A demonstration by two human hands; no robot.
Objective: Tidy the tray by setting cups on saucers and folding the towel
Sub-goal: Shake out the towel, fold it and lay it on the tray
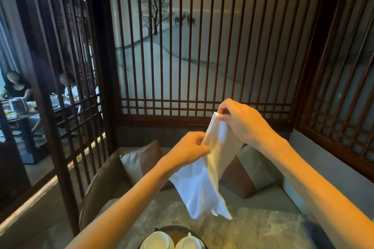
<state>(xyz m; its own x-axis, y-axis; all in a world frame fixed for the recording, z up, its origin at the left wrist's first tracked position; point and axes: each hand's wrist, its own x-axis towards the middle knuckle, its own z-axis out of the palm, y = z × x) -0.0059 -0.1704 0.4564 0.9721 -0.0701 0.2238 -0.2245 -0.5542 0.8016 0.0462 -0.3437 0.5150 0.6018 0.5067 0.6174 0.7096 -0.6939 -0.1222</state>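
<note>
Towel [210,170]: held aloft over table; right hand [240,121] pinches top corner, left hand [190,150] pinches edge lower down, rest hanging below. Cups [156,241] on tray beneath. Advice: match corners, pull taut, then fold.

White towel [204,170], partly folded lengthwise, hanging above the table. Below, two white cups [156,241] [189,242] on saucers within a dark round tray [176,229].

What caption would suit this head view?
Both hands, left and right, hold a white towel above a tray of cups.
</note>
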